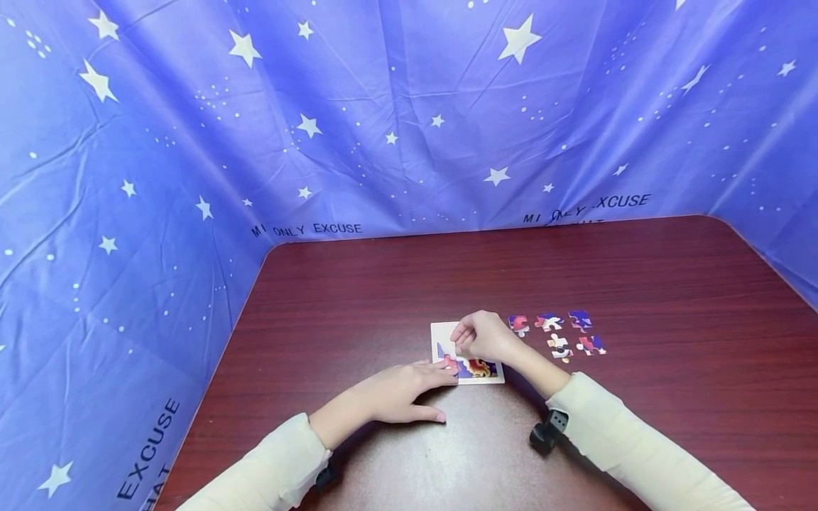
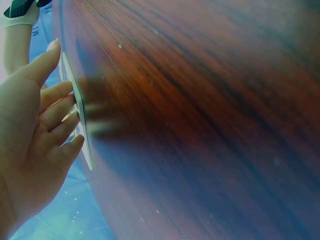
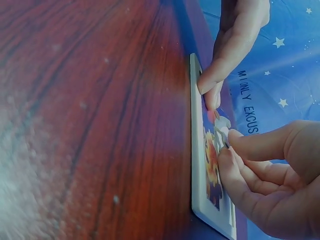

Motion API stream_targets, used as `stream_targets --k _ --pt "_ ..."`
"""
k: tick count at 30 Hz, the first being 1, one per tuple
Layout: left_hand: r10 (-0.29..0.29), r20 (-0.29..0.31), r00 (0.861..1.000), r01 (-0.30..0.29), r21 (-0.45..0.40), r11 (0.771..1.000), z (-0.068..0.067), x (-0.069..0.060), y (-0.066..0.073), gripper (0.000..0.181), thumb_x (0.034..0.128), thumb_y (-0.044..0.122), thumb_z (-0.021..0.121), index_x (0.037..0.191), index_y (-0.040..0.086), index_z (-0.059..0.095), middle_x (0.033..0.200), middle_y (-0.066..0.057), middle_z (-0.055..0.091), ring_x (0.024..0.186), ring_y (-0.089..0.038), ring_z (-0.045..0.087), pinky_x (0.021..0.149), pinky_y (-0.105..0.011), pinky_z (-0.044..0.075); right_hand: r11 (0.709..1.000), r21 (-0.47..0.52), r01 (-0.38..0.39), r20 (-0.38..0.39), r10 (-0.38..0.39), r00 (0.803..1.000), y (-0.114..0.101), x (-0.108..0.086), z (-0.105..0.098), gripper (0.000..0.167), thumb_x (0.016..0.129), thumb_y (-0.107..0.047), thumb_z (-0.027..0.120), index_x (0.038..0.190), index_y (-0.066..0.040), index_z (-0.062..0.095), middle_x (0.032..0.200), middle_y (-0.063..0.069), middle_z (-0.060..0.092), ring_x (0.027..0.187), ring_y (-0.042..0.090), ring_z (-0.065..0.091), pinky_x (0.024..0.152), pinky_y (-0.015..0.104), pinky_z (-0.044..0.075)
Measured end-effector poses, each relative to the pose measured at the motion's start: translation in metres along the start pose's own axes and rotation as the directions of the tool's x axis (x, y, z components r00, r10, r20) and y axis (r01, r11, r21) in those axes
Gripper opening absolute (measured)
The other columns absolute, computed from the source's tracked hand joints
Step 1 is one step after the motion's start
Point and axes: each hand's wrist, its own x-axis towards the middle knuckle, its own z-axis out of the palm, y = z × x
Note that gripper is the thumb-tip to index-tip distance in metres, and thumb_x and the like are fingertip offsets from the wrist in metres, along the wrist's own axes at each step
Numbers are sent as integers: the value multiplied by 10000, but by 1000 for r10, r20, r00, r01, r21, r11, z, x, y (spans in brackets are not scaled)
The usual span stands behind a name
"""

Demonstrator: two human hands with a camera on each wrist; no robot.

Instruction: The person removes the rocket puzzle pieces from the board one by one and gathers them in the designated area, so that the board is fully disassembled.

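Note:
A white-framed puzzle board (image 1: 437, 331) lies on the table, with joined purple, pink and orange pieces (image 1: 481, 368) along its near part. My left hand (image 1: 399, 392) rests its fairly straight fingers on the board's left near corner, thumb apart on the table side. Over the board, my right hand (image 1: 488, 336) pinches a small whitish puzzle piece (image 3: 221, 131) between thumb and index finger, tilted against the board's picture in the right wrist view. Part of the board is hidden under both hands. In the left wrist view, the left fingers (image 2: 62, 112) touch the board's edge (image 2: 84, 125).
Several loose puzzle pieces lie right of the board, among them a purple one (image 1: 580, 320), a white and black one (image 1: 559, 346) and a red and purple one (image 1: 591, 345). A blue star-patterned curtain (image 1: 383, 163) stands behind and beside the brown table (image 1: 358, 298).

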Motion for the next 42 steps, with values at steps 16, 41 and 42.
stream_targets --k 16,41,42 --pt "28 -21 999 -27 25 999 1 0 -2 570 918 485 576 1404 197 498 1503 -7 449 1426 -165 385 1181 -342 339 988 130 -86 16 84 996 4 2 3 113 775 -34 734 888 -28 738 787 101 754 596 18 612 525 190 498" --pt "-6 17 1000 6 8 1000 1 0 -1 575 925 491 564 1422 217 477 1528 -6 411 1434 -167 371 1196 -346 316 984 124 -132 -83 142 986 23 -14 -16 114 768 -79 747 870 -31 762 707 86 749 562 42 661 527 204 527" --pt "0 13 1000 0 14 1000 1 0 -2 573 925 492 563 1420 215 479 1525 -9 416 1433 -164 373 1195 -346 316 980 139 -146 -78 158 984 24 -16 -18 118 770 -81 747 874 -26 760 709 88 749 564 55 669 530 215 537"
